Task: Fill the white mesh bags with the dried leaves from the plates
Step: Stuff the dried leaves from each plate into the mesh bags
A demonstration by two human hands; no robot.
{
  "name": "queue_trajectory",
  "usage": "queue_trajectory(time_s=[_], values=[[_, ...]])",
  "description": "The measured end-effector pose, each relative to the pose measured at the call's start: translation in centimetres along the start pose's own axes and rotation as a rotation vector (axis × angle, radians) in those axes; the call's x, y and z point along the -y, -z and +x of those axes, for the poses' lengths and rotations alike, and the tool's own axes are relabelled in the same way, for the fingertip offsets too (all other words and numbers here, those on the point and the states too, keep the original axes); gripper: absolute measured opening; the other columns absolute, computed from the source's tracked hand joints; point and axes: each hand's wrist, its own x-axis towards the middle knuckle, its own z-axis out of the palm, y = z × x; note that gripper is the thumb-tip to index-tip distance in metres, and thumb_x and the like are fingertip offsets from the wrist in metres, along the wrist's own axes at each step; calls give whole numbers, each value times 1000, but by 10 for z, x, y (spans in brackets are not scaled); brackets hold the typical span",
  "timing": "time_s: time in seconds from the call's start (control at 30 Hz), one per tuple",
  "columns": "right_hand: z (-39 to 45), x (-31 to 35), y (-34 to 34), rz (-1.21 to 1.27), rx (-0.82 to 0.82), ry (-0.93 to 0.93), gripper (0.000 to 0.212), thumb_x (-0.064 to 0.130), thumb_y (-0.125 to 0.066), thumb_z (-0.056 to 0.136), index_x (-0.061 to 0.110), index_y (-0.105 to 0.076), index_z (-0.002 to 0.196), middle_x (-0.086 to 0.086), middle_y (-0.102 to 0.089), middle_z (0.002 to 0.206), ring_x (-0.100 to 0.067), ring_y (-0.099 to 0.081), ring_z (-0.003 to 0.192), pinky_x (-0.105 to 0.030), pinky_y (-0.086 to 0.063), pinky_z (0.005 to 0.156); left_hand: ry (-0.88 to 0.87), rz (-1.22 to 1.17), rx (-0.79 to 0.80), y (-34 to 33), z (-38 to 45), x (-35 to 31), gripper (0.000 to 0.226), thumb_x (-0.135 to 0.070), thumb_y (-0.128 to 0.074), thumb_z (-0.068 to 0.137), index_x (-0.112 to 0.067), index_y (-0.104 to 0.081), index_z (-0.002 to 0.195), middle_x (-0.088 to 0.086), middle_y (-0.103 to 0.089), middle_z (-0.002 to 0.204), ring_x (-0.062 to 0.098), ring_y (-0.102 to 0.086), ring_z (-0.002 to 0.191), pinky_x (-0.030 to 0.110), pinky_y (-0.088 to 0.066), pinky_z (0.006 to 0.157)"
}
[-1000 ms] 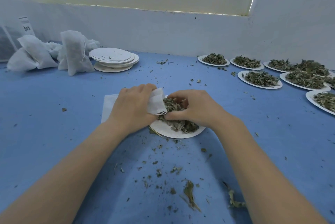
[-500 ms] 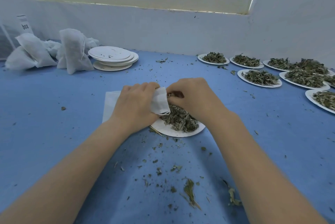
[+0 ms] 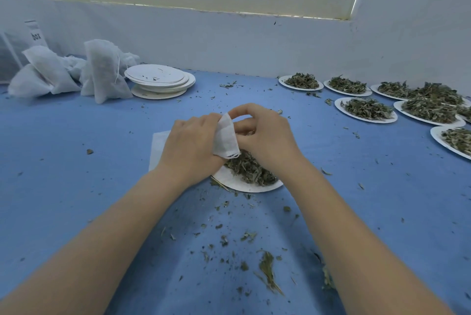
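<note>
Both hands are up over the round white paper plate (image 3: 244, 186) in the middle of the blue table (image 3: 76, 187). The left hand (image 3: 190, 146) has its fingers closed around a small white mesh bag (image 3: 225, 137), bunched in the grip, with its mouth turned toward the other hand. The right hand (image 3: 265, 133) is curled at that mouth, thumb and forefinger pinched on the bag's upper edge; whether it holds any leaf, I cannot tell. Just below the bag, a heap of dried green leaves (image 3: 248, 169) sits on the plate's right half, the near rim bare.

A flat white sheet (image 3: 157, 146) pokes out from under the left hand. Far left, against the wall, plump filled white mesh bags (image 3: 102, 72) lean together in a cluster. Just beside them, a stack of empty white paper plates (image 3: 159, 79), only a few crumbs on the top one. Off to the right, a spread of white plates heaped with dried leaves (image 3: 367, 109), close together, some touching. Loose leaf scraps (image 3: 266, 267) litter the blue surface between the forearms.
</note>
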Motion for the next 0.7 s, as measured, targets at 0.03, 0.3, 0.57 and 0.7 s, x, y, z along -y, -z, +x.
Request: queue_trajectory(time_s=[0.03,0.3,0.57,0.7], values=[[-1,-1,-4,5,-29,-6,23,9,-69,78,25,-60,93,17,-66,65,11,-53,54,-3,-38,55,-4,-8,-2,0,0,0,52,-20,-70,71,-4,-53,117,10,-62,99,32,-55,88,38,-31,81],[3,-2,4,114,132,-59,18,18,-52,92,33,-58,101,25,-68,77,8,-59,74,-3,-40,60,61,-91,-23,2,1,2,48,-26,-68,75,-7,-51,116,11,-62,101,31,-54,92,31,-28,79],[4,-24,40,-535,284,-203,39,42,-62,83,36,-57,122,7,-56,116,-8,-50,94,-20,-35,70,12,-49,-11,1,0,6,51,-13,-68,69,-12,-52,117,4,-61,97,28,-54,89,31,-27,80],[1,-25,38,-498,367,-241,61,58,-71,69,38,-55,124,10,-55,105,-6,-48,92,-15,-33,63,-14,-14,-9,-2,-1,7,54,-20,-73,66,-12,-53,115,4,-60,95,28,-54,87,34,-29,80]])
